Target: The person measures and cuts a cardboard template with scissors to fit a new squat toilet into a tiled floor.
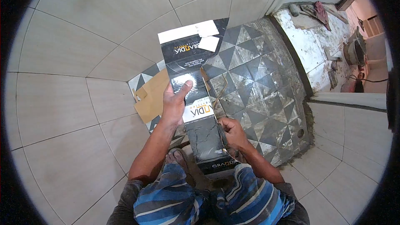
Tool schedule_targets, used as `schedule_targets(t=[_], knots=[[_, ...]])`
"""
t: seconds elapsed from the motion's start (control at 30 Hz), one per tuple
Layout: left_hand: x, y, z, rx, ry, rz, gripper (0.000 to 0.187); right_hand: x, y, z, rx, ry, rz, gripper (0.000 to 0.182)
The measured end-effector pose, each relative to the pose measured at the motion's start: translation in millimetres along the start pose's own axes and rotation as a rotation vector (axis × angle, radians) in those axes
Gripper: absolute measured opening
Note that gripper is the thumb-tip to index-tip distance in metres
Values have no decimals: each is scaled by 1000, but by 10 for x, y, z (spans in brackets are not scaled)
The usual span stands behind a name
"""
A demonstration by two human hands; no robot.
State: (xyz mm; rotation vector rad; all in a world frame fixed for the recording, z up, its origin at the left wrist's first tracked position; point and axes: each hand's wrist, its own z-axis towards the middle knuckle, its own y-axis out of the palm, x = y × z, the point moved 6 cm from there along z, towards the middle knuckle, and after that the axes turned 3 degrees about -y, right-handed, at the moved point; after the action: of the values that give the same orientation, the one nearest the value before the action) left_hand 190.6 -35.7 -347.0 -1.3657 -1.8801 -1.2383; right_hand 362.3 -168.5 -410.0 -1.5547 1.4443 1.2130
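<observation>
A long black-and-white printed cardboard box (204, 137), opened out and creased, stretches from above my lap toward the floor ahead. My left hand (174, 102) grips its left edge, the thumb lying over the front face. At the box's right edge, my right hand (234, 133) is closed with curled fingers; whatever is between them is hidden. The edge beside this hand looks ragged, showing pale torn board. White paper labels (209, 43) are stuck near the box's far end. Behind the box on the left, a piece of plain brown cardboard (153, 96) lies on the floor.
Grey-and-white triangle-patterned tiles (254, 83) cover the floor, smeared with dirt. Beige tiled walls (62, 104) stand close on the left and ahead. A round drain (301, 133) sits at right. Beyond a dark threshold are a bucket (354, 52), a reddish cloth (321, 13) and scattered tools.
</observation>
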Motion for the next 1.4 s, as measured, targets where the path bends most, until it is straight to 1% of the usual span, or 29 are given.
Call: schedule_targets(t=[0.07, 0.17, 0.4, 0.47, 0.57, 0.7, 0.8, 0.87, 1.0, 1.1, 1.2, 1.27, 1.4], knots=[[-19, -15, -13, 13, 15, 21, 46, 42, 1, 21, 8, -73, 14, 26], [-13, 23, -49, 12, 10, -5, 46, 24, 9, 34, -1, -29, 26, 26], [-16, 67, -72, 6, -13, -27, 47, 90, 11, 44, 13, -19, 20, 27], [-1, 77, -73, -5, 14, -16, 46, 62, 15, 42, 22, -72, 34, 28], [2, 108, -96, -3, 22, -34, 45, 95, 0, 35, 32, -97, 3, 28], [4, 120, -101, -18, 13, -37, 44, 92, -3, 25, 61, -91, -20, 29], [-23, 84, -90, 28, 3, -12, 44, 18, -7, 11, 40, -83, -46, 28], [-23, 84, -82, 13, 16, -12, 44, 10, 4, 12, 60, -91, -2, 27], [-11, 100, -101, 2, 17, -12, 45, 10, 14, 17, 46, -68, -13, 27], [-33, 94, -103, 24, -37, -36, 45, -57, 39, 73, 26, -35, 44, 27], [-36, 100, -83, 15, 14, -26, 46, -9, 29, 122, 37, -52, 109, 27], [-32, 130, -119, 13, -7, -48, 46, -19, 3, 117, 56, -112, 46, 28], [-28, 121, -113, 8, 13, -26, 46, 125, 10, 120, 74, -89, 17, 29]])
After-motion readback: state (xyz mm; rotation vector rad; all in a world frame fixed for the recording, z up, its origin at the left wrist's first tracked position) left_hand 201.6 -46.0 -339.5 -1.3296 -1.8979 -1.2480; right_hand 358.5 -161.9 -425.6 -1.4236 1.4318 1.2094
